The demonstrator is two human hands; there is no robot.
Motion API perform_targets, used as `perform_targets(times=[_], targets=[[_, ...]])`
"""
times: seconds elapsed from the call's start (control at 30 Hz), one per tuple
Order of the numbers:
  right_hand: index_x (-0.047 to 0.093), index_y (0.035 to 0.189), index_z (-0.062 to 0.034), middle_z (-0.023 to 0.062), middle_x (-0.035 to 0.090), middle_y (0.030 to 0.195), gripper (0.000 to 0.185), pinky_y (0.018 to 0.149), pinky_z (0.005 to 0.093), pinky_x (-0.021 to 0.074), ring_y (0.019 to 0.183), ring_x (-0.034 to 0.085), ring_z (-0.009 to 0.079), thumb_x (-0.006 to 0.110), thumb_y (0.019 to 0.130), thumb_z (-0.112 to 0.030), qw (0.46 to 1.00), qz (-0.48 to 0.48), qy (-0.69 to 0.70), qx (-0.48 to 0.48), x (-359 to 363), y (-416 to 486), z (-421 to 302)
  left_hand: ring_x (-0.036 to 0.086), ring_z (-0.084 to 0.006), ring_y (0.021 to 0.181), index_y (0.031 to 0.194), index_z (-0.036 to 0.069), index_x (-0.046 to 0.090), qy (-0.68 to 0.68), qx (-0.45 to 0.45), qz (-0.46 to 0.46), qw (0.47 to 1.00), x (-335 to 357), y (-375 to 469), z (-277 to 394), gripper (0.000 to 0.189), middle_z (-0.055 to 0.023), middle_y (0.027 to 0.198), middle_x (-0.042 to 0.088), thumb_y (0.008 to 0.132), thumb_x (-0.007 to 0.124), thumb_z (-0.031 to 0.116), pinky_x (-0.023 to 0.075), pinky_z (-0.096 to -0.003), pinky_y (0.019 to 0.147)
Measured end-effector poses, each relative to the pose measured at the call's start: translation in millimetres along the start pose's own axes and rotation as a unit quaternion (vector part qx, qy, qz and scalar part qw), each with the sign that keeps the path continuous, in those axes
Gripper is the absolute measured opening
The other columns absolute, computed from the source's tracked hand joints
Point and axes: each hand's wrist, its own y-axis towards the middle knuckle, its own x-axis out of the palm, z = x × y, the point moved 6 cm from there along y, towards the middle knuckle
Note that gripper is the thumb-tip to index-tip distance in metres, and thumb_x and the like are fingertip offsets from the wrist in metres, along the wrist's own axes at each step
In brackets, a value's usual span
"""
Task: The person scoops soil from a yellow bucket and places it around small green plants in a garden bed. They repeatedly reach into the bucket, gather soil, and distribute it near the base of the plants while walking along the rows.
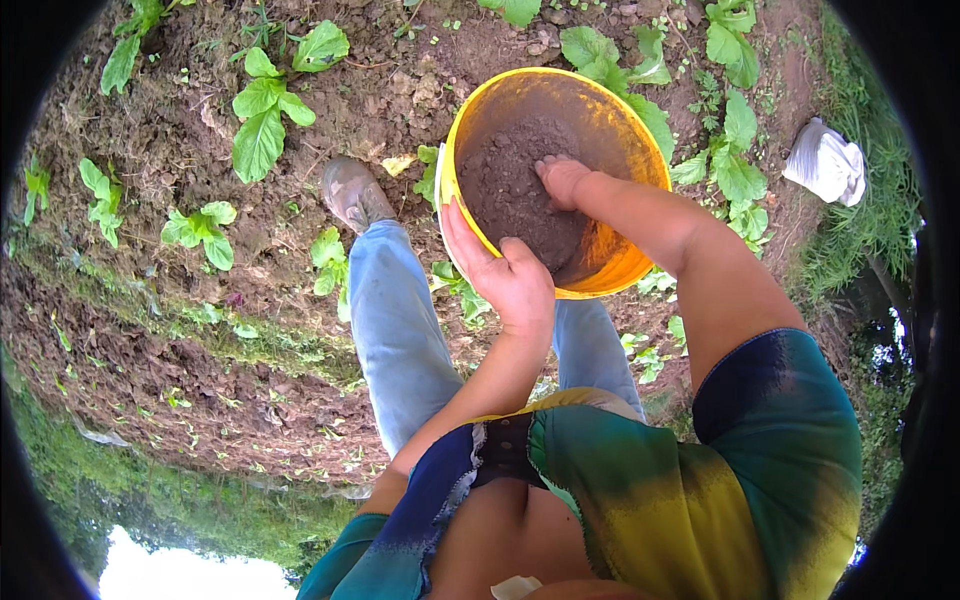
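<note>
A yellow bucket point(622, 270) is held up in front of me, tilted so that its mouth faces my view. Loose grey-brown, soil-like material point(517, 176) fills its lower part. My left hand point(506, 274) grips the near left side of the bucket, thumb over the rim and fingers along the outer wall. Inside the bucket, my right hand point(562, 181) touches the loose material. Its fingertips are partly sunk in it, so whether they close on any of it is hidden. A pale strip, perhaps the bucket's handle point(440, 176), runs down the left outer side.
Leafy green seedlings point(266, 116) grow in rows in the brown soil point(375, 97) around my feet. My left boot point(358, 193) stands between plants. A white sack point(825, 161) sits at the right beside tall grass point(855, 225). More leafy plants point(739, 165) stand right of the bucket.
</note>
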Motion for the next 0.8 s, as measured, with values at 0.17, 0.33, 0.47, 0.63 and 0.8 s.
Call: perform_targets(times=[0.17,0.33,0.47,0.63,0.8], targets=[[0.041,0.151,0.0040,0.0229,0.057,0.145,0.109,0.110,0.0413,0.0470,0.134,0.056,0.0353,0.092,0.070,-0.047,0.986,-0.145,0.049,0.059,32,-14,8,0.031,-0.0438,0.149,0.153,-0.004,0.038,0.018,0.006,-0.006,1.000,2,-1,4,0.072,-0.0274,0.158,0.034,0.081,0.046,-0.004,0.0225,-0.0515,0.125],[0.067,0.130,0.0009,0.0197,0.065,0.138,0.085,0.110,0.0397,0.0470,0.132,0.059,0.0327,0.086,0.072,-0.058,0.966,-0.246,0.005,0.074,56,-20,-5,0.033,-0.0448,0.148,0.152,-0.004,0.040,0.047,0.021,0.006,0.999,3,1,9,0.071,-0.0274,0.158,0.035,0.082,0.046,-0.004,0.0234,-0.0521,0.125],[0.075,0.122,-0.0073,0.0167,0.069,0.134,0.059,0.109,0.0404,0.0471,0.127,0.062,0.0333,0.077,0.082,-0.051,0.951,-0.297,-0.084,-0.033,85,-23,-32,0.033,-0.0454,0.148,0.153,-0.002,0.040,0.049,0.008,0.005,0.999,2,2,9,0.072,-0.0277,0.159,0.034,0.082,0.047,-0.003,0.0249,-0.0521,0.124],[0.076,0.122,-0.0070,0.0146,0.072,0.128,0.062,0.103,0.0401,0.0515,0.119,0.067,0.0300,0.080,0.079,-0.051,0.949,-0.301,0.070,-0.068,113,-27,-53,0.034,-0.0461,0.147,0.154,-0.001,0.040,0.052,0.010,0.013,0.998,4,1,12,0.072,-0.0287,0.159,0.034,0.082,0.047,-0.004,0.0265,-0.0525,0.123],[0.074,0.122,-0.0064,0.0149,0.072,0.127,0.051,0.100,0.0403,0.0521,0.117,0.068,0.0314,0.076,0.083,-0.040,0.927,-0.341,0.148,-0.058,105,-38,-56,0.036,-0.0480,0.145,0.154,0.000,0.041,0.047,0.019,0.026,0.998,6,4,15,0.073,-0.0292,0.158,0.035,0.082,0.048,-0.004,0.0276,-0.0539,0.121]])
